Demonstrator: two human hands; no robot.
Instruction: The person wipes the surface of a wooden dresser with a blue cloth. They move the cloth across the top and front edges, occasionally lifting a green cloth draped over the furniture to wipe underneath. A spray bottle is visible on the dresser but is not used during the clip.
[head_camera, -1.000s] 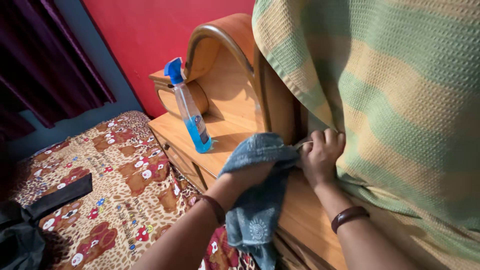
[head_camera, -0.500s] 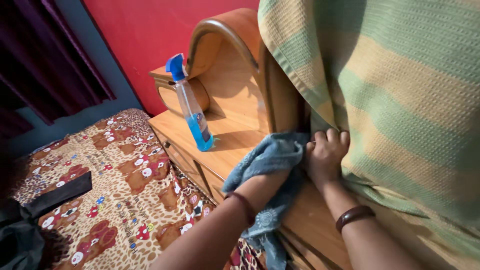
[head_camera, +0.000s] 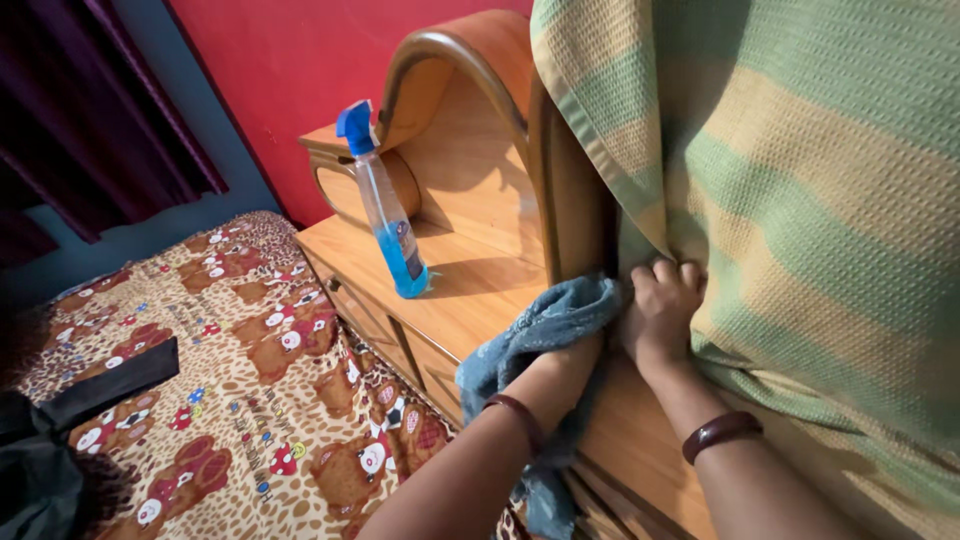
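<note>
Down at the edge of the wooden table (head_camera: 470, 290), the left hand (head_camera: 565, 350) is mostly buried under a blue-grey cloth (head_camera: 545, 325), which is bunched over it and pressed against the base of the upright wooden frame (head_camera: 570, 200); its fingers are hidden by the fabric, so how tightly they are curled cannot be told, though the cloth plainly hangs from that hand, with a loose end dangling past the wrist down the front of the table. Just beside it, touching the cloth, the right hand (head_camera: 663, 310) has its fingers (head_camera: 665, 272) curled shut on the lower edge of a green and tan striped blanket (head_camera: 800, 200) (a waffle-textured one that drapes over the frame and fills the right of the view). Each wrist carries a dark brown band. Farther back on the table, well apart from both hands, a clear spray bottle (head_camera: 385, 215) with a blue trigger head stands upright, with blue liquid in its lower part. Behind it a curved wooden headboard piece rises against a red wall (head_camera: 290, 90). To the left lies a bed (head_camera: 220, 360) covered in a leopard-print sheet with cartoon figures, and dark purple curtains (head_camera: 90, 110) hang beyond it.
</note>
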